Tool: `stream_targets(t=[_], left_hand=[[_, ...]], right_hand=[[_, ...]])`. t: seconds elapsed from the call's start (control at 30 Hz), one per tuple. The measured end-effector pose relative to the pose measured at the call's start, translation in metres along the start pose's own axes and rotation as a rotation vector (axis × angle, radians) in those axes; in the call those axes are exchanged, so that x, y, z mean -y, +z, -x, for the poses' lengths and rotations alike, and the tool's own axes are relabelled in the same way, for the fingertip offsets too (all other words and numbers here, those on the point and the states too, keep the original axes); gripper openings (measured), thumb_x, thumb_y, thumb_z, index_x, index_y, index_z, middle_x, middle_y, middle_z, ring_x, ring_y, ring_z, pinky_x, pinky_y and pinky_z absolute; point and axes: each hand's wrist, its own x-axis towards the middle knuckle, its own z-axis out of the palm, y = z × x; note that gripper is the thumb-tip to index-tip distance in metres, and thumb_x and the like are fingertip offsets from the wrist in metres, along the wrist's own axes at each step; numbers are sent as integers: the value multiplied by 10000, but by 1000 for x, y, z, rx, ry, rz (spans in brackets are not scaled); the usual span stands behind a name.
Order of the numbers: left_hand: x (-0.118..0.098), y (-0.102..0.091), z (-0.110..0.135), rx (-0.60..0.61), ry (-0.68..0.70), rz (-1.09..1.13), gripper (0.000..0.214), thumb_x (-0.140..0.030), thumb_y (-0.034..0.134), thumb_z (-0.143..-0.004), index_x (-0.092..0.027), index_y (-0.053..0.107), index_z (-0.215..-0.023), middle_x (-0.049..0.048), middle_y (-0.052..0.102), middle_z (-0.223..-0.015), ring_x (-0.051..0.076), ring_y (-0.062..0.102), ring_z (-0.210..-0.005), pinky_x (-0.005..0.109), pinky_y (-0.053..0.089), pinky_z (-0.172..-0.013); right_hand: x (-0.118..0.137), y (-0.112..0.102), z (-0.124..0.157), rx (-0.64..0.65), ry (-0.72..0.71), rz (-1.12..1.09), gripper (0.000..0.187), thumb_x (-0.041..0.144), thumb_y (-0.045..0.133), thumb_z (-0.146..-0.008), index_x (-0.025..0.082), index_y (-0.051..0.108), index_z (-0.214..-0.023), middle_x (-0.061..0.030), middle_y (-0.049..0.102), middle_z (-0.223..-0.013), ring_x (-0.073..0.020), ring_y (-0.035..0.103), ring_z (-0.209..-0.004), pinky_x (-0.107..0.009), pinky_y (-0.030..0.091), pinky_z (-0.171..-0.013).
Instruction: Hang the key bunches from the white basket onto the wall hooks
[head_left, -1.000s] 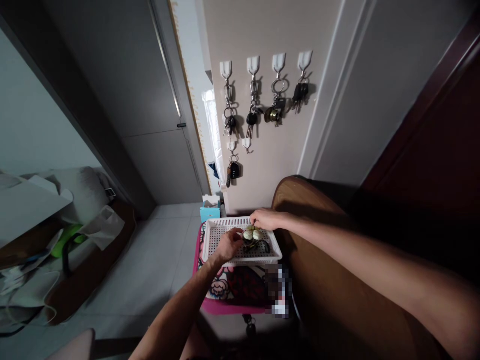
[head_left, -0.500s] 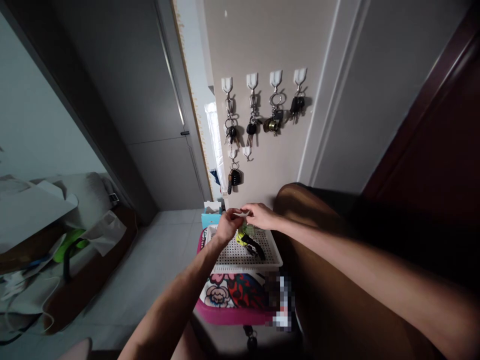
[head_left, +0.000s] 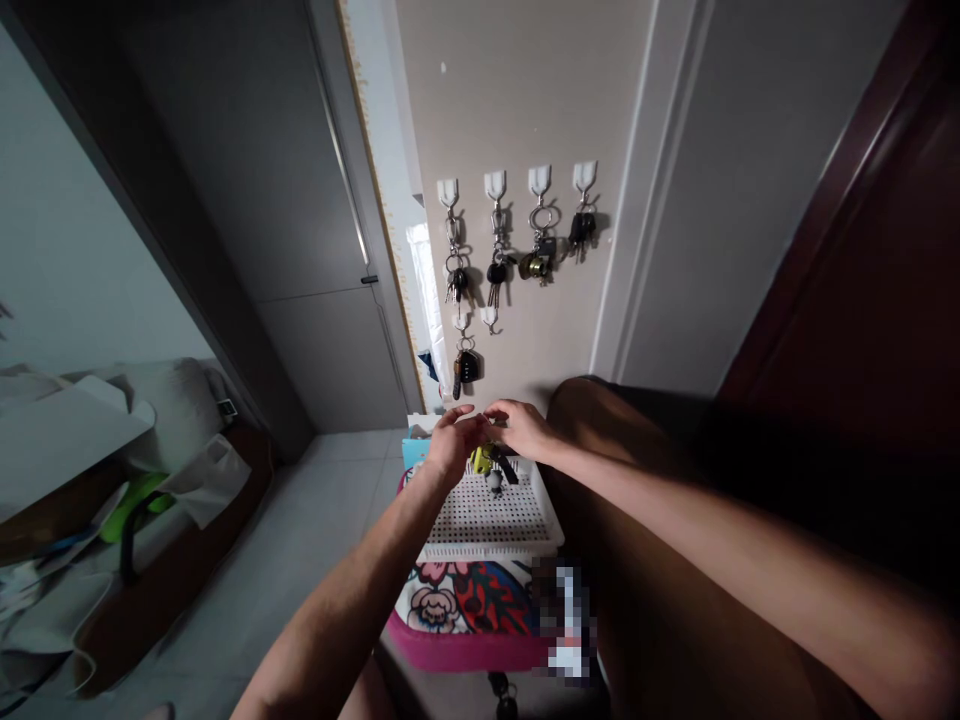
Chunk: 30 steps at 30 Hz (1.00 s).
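My left hand and my right hand meet above a white perforated plastic basket. A keychain with a yellow-green piece, a black strap and a small grey charm hangs just below the fingers, against my left hand. The upper end of it is hidden. My left hand is closed around it, its index finger stretched forward. The fingertips of my right hand are pinched together beside it. Whatever they hold is too small and covered to make out.
White hooks on the wall ahead carry several key bunches; one lower hook is bare. The basket rests on a pink-edged flowered stool. A blue box stands behind. A brown rounded surface borders the right.
The keychain has risen relative to the basket along with my hands. A small white piece that showed between my fingertips is now mostly hidden. The view has tilted slightly upward.
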Motion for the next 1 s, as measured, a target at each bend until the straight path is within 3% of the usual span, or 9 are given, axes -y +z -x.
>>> stream_targets(t=[0.13, 0.23, 0.37, 0.57, 0.7, 1.0], left_hand=[[-4, 4, 0, 35, 13, -1, 208, -118, 485, -572, -142, 410, -764, 31, 555, -710, 102, 536, -654, 211, 387, -587], [-6, 6, 1, 40, 20, -44, 188, -122, 477, -557, -154, 424, -735, 17, 557, -749, 99, 529, -683, 200, 371, -576], [-6, 6, 1, 31, 39, -94, 221, -118, 464, -546, -163, 425, -758, 14, 569, -758, 90, 522, -670, 193, 352, -559], [-7, -3, -7, 29, 63, -179, 251, -80, 425, -533, -146, 429, -774, 49, 558, -790, 74, 504, -594, 192, 330, -523], [-13, -4, -12, -15, 83, -275, 244, -75, 409, -529, -148, 438, -759, 48, 549, -813, 76, 494, -603, 195, 320, -523], [-20, 10, -18, 6, 96, -340, 247, -101, 432, -528, -156, 438, -769, 56, 534, -850, 91, 482, -650, 212, 320, -556]], right_hand=[[1, -6, -3, -103, -41, 85, 156, 231, 533, -572, 172, 541, -716, -14, 550, -745, -111, 487, -682, -217, 363, -609], [-2, -10, -5, -119, -105, 154, 52, 190, 502, -600, 163, 546, -602, -33, 540, -744, -125, 475, -715, -235, 354, -650], [-4, -14, -10, -124, -131, 143, 74, 155, 480, -608, 158, 545, -574, -38, 548, -731, -122, 476, -710, -229, 350, -662], [-3, -23, -24, -80, 50, 52, 120, 233, 455, -612, 160, 546, -587, 5, 551, -568, -93, 473, -526, -185, 343, -490], [-6, -35, -43, -130, 98, 23, 132, 249, 450, -596, 156, 543, -589, 22, 521, -499, -81, 449, -471, -172, 325, -433], [10, -60, -89, -263, 260, 1, 124, 226, 473, -590, 154, 566, -630, 24, 536, -482, -68, 464, -425, -155, 331, -400]])
